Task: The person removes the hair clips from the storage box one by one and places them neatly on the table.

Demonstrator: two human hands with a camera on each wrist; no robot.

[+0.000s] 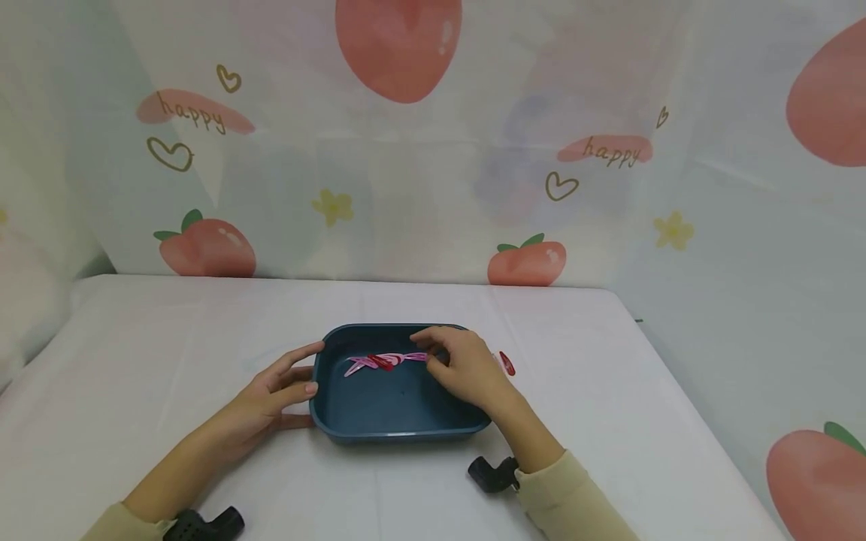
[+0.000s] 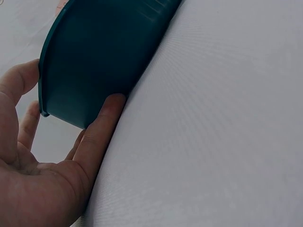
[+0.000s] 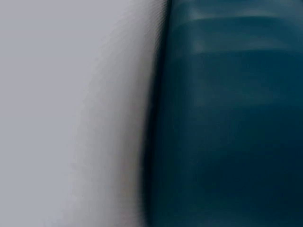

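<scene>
The teal tray (image 1: 365, 421) is steadied on the counter (image 1: 135, 353) by the left hand (image 1: 274, 394), fingers straight against its wall, while the pink clips (image 1: 382, 361) inside are pinched by the right hand (image 1: 467, 368).

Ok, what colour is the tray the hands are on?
Dark teal blue; the tray shows best in the head view, with pink and red clips inside.

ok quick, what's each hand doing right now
Left hand: open, fingers straight against the left wall of the blue tray.
Right hand: over the tray by the pink hair clips; grip cannot be told.
</scene>
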